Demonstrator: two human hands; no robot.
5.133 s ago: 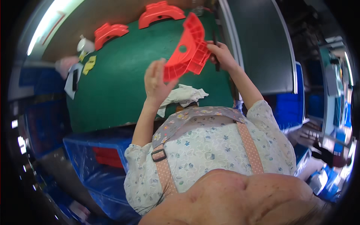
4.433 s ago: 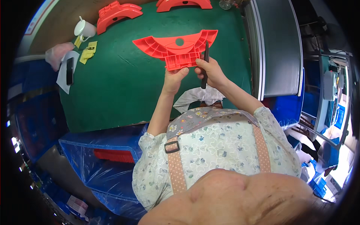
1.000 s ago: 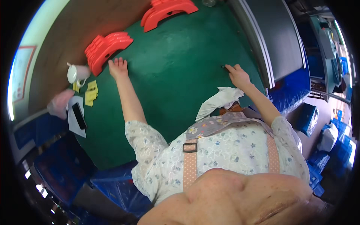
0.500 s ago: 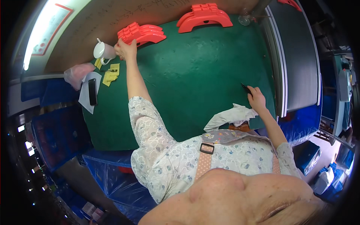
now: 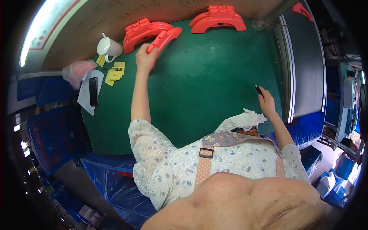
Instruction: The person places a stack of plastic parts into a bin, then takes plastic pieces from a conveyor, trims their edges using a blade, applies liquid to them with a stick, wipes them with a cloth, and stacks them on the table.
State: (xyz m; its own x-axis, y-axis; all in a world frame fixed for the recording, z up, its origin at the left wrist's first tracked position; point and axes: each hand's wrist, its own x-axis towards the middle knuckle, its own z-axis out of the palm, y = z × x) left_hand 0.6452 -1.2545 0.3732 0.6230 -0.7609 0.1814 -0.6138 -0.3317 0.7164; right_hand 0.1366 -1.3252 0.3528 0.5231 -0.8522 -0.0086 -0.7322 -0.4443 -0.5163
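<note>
My left hand (image 5: pixel 145 58) is closed on one end of a red arched plastic part (image 5: pixel 167 39), raised and tilted in front of a stack of similar red arched parts (image 5: pixel 143 31). A second stack of red arched parts (image 5: pixel 217 23) stands against the back wall, right of the middle. At the right side of the green table (image 5: pixel 199 84), my right hand (image 5: pixel 267 102) is closed around a small black-handled tool (image 5: pixel 258 89). The tool's tip points away from me; its exact kind is too small to make out.
Left of the stack stand a white lidded mug (image 5: pixel 110 48), yellow slips (image 5: pixel 114 74), a black phone (image 5: pixel 93 91) on white paper and a pinkish bag (image 5: pixel 78 73). A white cloth (image 5: pixel 241 120) lies near me. On the right runs a dark conveyor belt (image 5: pixel 304 69) carrying a red part (image 5: pixel 302 10).
My left hand has drawn one red arched part off the left stack and moved right and toward me with it. My right hand still holds the tool, shifted slightly right.
</note>
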